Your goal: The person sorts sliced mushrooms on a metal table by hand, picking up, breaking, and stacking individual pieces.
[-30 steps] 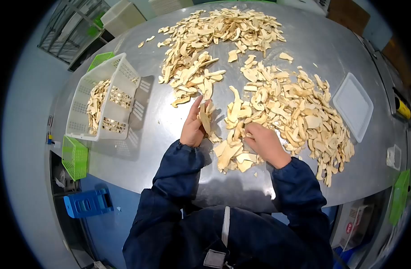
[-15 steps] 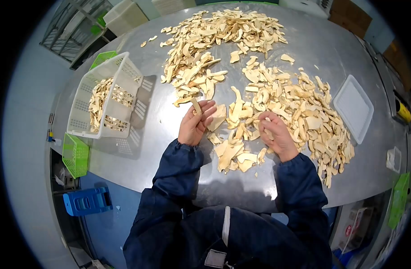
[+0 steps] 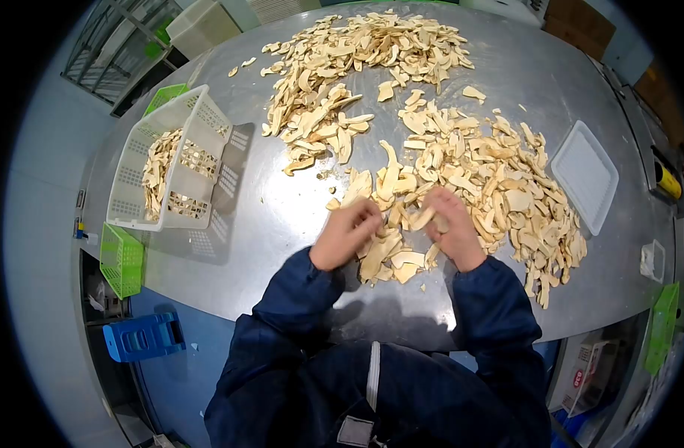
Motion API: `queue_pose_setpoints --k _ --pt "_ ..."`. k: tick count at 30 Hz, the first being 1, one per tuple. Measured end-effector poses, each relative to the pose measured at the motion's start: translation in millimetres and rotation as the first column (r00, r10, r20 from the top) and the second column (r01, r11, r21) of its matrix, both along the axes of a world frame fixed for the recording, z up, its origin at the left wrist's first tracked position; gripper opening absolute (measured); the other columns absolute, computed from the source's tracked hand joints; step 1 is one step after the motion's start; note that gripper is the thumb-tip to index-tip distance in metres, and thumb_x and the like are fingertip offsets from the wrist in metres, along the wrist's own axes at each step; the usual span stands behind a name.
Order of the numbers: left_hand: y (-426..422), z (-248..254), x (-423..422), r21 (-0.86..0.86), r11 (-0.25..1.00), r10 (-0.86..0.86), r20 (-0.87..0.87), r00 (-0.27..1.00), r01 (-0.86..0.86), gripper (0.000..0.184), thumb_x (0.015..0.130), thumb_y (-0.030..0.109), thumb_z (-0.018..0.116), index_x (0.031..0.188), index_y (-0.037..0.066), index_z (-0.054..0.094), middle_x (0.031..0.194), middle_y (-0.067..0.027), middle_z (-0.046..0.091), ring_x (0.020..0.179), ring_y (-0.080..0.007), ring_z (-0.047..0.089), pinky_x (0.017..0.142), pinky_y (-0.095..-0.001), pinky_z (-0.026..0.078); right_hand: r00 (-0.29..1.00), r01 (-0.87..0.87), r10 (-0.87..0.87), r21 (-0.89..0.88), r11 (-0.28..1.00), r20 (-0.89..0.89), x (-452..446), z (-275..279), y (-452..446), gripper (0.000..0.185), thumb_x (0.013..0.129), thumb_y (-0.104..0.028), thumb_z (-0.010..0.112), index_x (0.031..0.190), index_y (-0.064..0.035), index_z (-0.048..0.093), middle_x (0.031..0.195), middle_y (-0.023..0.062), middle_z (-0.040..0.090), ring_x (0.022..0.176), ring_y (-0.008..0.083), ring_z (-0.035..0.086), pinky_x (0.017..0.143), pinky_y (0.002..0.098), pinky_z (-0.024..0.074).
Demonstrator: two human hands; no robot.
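Pale sliced mushroom pieces (image 3: 390, 179) lie in heaps on a metal table. Above the near small group of slices (image 3: 378, 257), my left hand (image 3: 346, 233) has its fingers curled down and pressed together; whatever they grip is hidden. My right hand (image 3: 455, 230), slightly blurred, pinches a mushroom slice (image 3: 423, 218) between thumb and fingers, at the left edge of the large right-hand heap (image 3: 499, 172). A gap separates the two hands.
A white perforated basket (image 3: 221, 127) with slices in it stands at the left. Another heap of slices (image 3: 402, 48) lies at the far side. A white tray (image 3: 587, 179) rests at the right. Green baskets (image 3: 123, 261) sit by the table's left edge.
My left hand has moved down and right, turning from palm-up with a slice to palm-down over the near slices. My right hand has shifted slightly, and a slice now shows in its fingers.
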State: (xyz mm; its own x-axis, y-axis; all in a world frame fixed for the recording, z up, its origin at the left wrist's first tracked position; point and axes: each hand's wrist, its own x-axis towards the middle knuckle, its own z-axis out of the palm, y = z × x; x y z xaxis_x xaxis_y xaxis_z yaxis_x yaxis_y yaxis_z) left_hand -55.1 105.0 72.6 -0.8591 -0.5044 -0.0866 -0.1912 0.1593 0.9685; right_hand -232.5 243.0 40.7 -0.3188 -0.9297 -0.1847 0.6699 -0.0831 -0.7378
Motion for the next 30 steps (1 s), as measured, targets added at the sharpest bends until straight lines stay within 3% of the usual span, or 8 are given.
queue_pose_setpoints --k 1,3,7,13,16,20,23,30 --pt "-10.4 1.5 -1.0 -0.243 0.968 0.079 0.046 0.996 -0.066 0.026 0.080 0.020 0.065 0.093 0.000 0.055 0.074 -0.0074 0.059 0.067 -0.0148 0.057 0.060 -0.0275 0.045 0.996 0.058 -0.052 -0.064 0.996 0.079 -5.0 -1.7 -0.7 0.012 0.089 -0.019 0.054 0.086 -0.0075 0.052 0.072 0.0007 0.052 0.055 0.0086 0.047 0.042 0.0193 0.0332" --pt "-21.1 -14.0 -0.4 -0.810 0.557 0.258 -0.041 0.965 -0.183 0.040 0.073 0.020 0.071 0.102 0.001 0.052 0.085 -0.0105 0.057 0.081 -0.0235 0.056 0.070 -0.0332 0.046 0.960 0.184 -0.139 -0.176 0.967 0.242 -11.3 -7.9 -2.6 0.013 0.090 -0.020 0.053 0.089 -0.0070 0.052 0.076 0.0028 0.055 0.056 0.0093 0.049 0.041 0.0198 0.0335" --pt "-27.5 -39.3 0.6 -0.819 0.570 0.283 0.127 0.951 -0.060 0.044 0.070 0.018 0.071 0.107 0.002 0.051 0.093 -0.0130 0.057 0.089 -0.0307 0.054 0.073 -0.0380 0.044 0.983 0.107 -0.080 -0.165 0.980 0.163 -17.9 -6.8 1.9 0.013 0.091 -0.019 0.052 0.099 -0.0088 0.051 0.081 0.0029 0.057 0.060 0.0107 0.052 0.041 0.0192 0.0363" --pt "-40.4 -25.3 1.2 -0.653 0.702 0.482 0.141 0.865 -0.284 0.030 0.075 0.009 0.063 0.102 0.002 0.055 0.094 -0.0144 0.060 0.087 -0.0315 0.056 0.074 -0.0392 0.045 0.825 0.201 -0.050 -0.210 0.957 0.563 -36.3 -33.2 3.6 0.018 0.089 -0.017 0.056 0.105 -0.0083 0.053 0.079 0.0012 0.056 0.061 0.0098 0.052 0.041 0.0186 0.0359" --pt "-47.9 -17.2 8.6 -0.881 0.316 0.496 -0.163 0.853 -0.353 0.028 0.075 0.007 0.061 0.102 0.002 0.054 0.093 -0.0142 0.058 0.088 -0.0320 0.054 0.077 -0.0395 0.043 0.777 0.316 -0.151 -0.171 0.933 0.611 -40.2 -22.7 2.5 0.024 0.089 -0.018 0.057 0.111 -0.0077 0.054 0.081 0.0010 0.058 0.068 0.0109 0.057 0.044 0.0195 0.0389" --pt "-15.7 3.9 23.7 -0.610 0.782 0.255 0.125 0.959 -0.129 0.042 0.069 0.022 0.071 0.102 0.000 0.055 0.093 -0.0157 0.057 0.091 -0.0319 0.053 0.080 -0.0377 0.043 0.796 0.337 -0.195 -0.150 0.930 0.573 -38.2 -22.0 6.7 0.028 0.089 -0.019 0.057 0.114 -0.0073 0.053 0.087 0.0017 0.059 0.075 0.0126 0.060 0.047 0.0202 0.0412" --pt "26.6 8.0 26.2 -0.705 0.704 0.077 0.192 0.978 0.083 0.061 0.066 0.029 0.074 0.115 0.002 0.049 0.096 -0.0157 0.054 0.091 -0.0326 0.053 0.079 -0.0386 0.043 0.851 0.271 -0.122 -0.228 0.935 0.512 -40.1 -31.0 5.2 0.029 0.089 -0.020 0.058 0.114 -0.0075 0.053 0.088 0.0022 0.059 0.074 0.0123 0.058 0.047 0.0204 0.0406" --pt "38.4 -18.5 22.1 -0.688 0.724 0.099 0.170 0.980 0.046 0.052 0.074 0.008 0.064 0.122 0.002 0.046 0.099 -0.0184 0.054 0.088 -0.0352 0.055 0.077 -0.0402 0.046 0.875 0.254 -0.154 -0.165 0.953 0.459 -36.1 -29.1 2.7 0.028 0.087 -0.019 0.060 0.111 -0.0060 0.054 0.083 0.0036 0.060 0.070 0.0133 0.057 0.046 0.0220 0.0411"
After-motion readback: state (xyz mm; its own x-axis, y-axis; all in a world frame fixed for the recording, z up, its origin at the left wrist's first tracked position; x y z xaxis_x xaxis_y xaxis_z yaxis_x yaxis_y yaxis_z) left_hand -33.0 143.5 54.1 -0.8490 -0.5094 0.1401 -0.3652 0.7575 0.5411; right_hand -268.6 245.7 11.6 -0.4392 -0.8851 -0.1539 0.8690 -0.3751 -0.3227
